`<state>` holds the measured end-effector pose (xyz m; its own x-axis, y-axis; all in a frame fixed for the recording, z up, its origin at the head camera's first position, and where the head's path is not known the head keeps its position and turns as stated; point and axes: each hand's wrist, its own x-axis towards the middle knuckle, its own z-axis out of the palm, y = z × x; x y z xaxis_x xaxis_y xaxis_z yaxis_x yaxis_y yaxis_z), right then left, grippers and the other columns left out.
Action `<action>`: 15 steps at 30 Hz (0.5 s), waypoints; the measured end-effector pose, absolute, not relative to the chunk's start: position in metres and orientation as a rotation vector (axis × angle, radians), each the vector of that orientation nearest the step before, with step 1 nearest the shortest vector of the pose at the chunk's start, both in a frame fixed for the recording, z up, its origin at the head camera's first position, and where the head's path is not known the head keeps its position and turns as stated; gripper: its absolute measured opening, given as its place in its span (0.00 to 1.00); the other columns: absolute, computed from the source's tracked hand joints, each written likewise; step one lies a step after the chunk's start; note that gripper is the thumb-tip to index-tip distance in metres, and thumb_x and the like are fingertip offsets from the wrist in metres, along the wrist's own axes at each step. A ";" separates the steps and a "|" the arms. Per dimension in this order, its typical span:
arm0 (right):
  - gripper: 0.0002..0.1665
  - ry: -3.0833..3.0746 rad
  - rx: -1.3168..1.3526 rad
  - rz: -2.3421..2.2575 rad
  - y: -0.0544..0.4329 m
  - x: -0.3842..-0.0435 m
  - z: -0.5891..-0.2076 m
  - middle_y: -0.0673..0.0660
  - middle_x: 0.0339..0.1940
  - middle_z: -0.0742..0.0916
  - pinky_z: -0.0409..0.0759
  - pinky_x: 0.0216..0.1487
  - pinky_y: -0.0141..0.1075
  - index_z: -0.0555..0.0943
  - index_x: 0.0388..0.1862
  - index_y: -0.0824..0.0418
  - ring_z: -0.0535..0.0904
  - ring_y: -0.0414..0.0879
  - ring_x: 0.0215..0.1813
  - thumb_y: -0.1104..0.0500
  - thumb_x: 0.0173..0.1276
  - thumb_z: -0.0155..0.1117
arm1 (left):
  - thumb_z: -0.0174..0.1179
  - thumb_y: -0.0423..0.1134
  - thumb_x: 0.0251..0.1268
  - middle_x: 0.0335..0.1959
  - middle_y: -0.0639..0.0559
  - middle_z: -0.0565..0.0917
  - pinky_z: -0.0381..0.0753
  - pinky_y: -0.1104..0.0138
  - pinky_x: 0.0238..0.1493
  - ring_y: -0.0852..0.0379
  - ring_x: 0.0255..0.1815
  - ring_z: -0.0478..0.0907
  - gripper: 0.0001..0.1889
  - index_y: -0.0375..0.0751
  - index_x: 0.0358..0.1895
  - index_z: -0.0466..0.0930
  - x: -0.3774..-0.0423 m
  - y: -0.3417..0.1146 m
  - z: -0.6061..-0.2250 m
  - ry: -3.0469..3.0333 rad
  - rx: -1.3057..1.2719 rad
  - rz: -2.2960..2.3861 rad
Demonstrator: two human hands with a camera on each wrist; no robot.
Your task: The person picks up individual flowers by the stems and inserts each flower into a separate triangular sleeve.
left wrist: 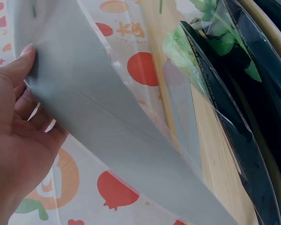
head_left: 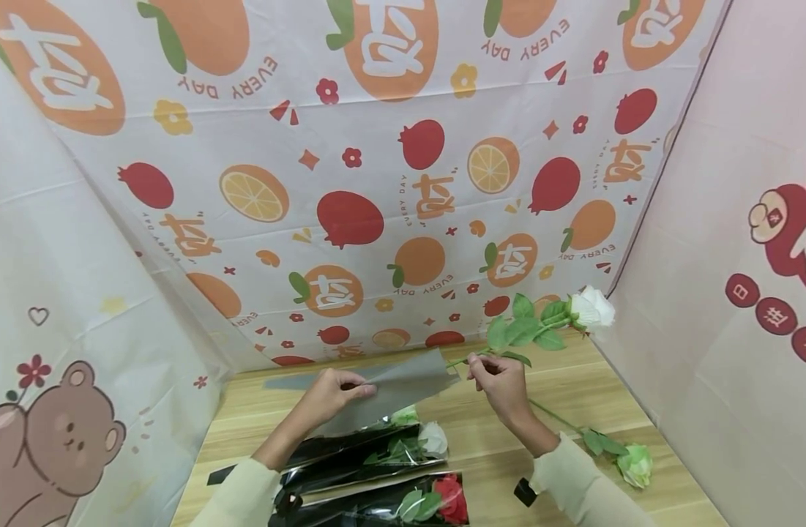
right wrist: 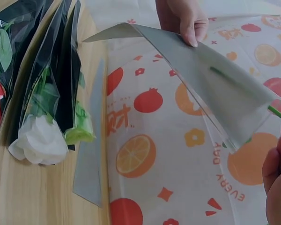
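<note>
My left hand pinches the edge of a grey translucent flower sleeve, thumb on one face and fingers behind it in the left wrist view. My right hand pinches the green stem of a white rose, whose leaves spread just beyond the fingers. The stem's lower end is inside the sleeve's wide mouth; it shows as a dark line through the grey film in the right wrist view. The rose's head and leaves are outside the sleeve.
Wrapped in black sleeves on the wooden table lie a red rose, a white rose and a pale green rose. A loose green-white rose lies at right. Another grey sleeve lies flat by the printed cloth.
</note>
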<state>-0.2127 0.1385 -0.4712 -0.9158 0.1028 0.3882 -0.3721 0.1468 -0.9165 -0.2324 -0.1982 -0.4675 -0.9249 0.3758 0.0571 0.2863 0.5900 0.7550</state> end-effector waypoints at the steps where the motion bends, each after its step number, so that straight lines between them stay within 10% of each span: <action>1: 0.19 -2.068 0.266 1.829 0.138 -0.213 -0.472 0.54 0.13 0.81 0.60 0.16 0.29 0.87 0.21 0.63 0.70 0.37 0.15 0.61 0.75 0.67 | 0.70 0.54 0.66 0.23 0.59 0.82 0.67 0.71 0.27 0.67 0.21 0.65 0.11 0.52 0.35 0.92 -0.232 -0.198 -0.468 2.701 0.566 1.259; 15: 0.12 -2.189 0.240 1.809 0.127 -0.211 -0.477 0.51 0.20 0.83 0.60 0.21 0.29 0.93 0.34 0.64 0.60 0.33 0.19 0.58 0.72 0.70 | 0.71 0.54 0.65 0.29 0.57 0.88 0.72 0.70 0.29 0.66 0.24 0.70 0.11 0.53 0.37 0.93 -0.227 -0.193 -0.465 2.696 0.576 1.287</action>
<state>-0.2114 0.1266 -0.4769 -0.9438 0.0556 0.3257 -0.3093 0.1976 -0.9302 -0.2272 -0.1933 -0.4647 -0.9235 0.3767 0.0721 0.2929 0.5714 0.7667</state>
